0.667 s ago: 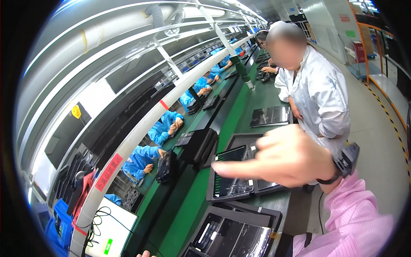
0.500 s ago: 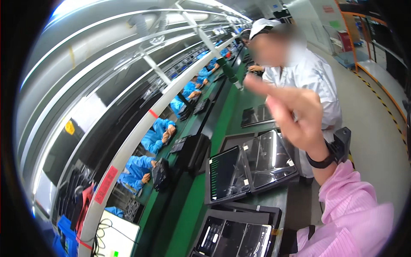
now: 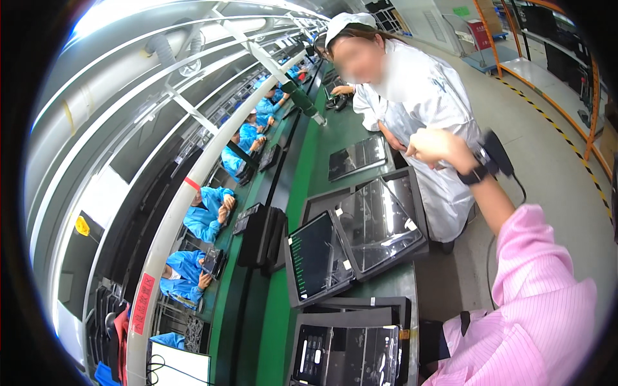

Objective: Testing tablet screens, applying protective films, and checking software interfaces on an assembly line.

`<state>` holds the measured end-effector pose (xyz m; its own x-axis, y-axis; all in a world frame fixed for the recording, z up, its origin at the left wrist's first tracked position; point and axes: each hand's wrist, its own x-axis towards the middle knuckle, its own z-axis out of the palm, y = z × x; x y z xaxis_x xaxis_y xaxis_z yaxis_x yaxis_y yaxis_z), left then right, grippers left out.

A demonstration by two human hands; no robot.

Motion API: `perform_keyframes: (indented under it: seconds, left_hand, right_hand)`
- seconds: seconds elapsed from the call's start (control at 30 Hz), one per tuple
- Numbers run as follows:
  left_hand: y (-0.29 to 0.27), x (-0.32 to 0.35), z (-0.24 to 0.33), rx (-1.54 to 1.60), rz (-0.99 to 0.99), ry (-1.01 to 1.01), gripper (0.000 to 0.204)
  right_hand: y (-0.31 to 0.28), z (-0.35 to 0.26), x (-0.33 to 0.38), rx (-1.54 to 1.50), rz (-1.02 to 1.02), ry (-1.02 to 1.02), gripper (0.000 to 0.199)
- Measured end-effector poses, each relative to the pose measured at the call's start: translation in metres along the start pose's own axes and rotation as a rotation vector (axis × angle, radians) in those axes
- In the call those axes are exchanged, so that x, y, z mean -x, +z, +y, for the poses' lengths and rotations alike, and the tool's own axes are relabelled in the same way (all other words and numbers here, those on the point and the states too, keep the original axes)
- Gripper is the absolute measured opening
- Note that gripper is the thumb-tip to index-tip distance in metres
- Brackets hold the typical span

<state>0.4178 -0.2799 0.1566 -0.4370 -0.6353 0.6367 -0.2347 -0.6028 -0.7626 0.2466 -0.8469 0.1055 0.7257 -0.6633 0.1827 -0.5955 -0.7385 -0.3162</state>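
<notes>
My right hand (image 3: pixel 439 147) is raised at the right, with a pink striped sleeve behind it. The fingers are curled in, and nothing shows between them. A black strap with a dark device (image 3: pixel 490 161) is round the wrist, and a cable hangs from it. The hand hovers in front of the white coat of a co-worker (image 3: pixel 418 83) and touches no item on the bench. Nearest below it lies a glossy tablet-like panel (image 3: pixel 380 225) in a dark tray, beside another dark-screened panel (image 3: pixel 320 257). My left hand is out of view.
Another black tray (image 3: pixel 405 347) holds a panel with a lit screen (image 3: pixel 347 357) at the near edge. Farther up the green bench (image 3: pixel 302 186) lie flat dark panels (image 3: pixel 357 156). People in blue (image 3: pixel 209 212) work across the line. An orange-framed rack (image 3: pixel 547 64) stands at the right.
My right hand has drawn its outstretched index finger in and is now farther from the camera. The view has shifted, so the co-worker and trays appear farther left.
</notes>
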Motion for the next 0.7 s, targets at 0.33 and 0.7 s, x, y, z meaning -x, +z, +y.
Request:
perform_keyframes:
  seconds: [0.33, 0.7]
  left_hand:
    - [0.002, -0.003, 0.002, 0.028, 0.044, 0.014, 0.027]
    - [-0.018, -0.017, 0.003, 0.036, -0.164, 0.049, 0.014]
  right_hand:
    - [0.063, -0.008, 0.036, -0.017, 0.059, -0.105, 0.040]
    - [-0.028, -0.184, 0.009, -0.275, 0.643, -0.970, 0.057]
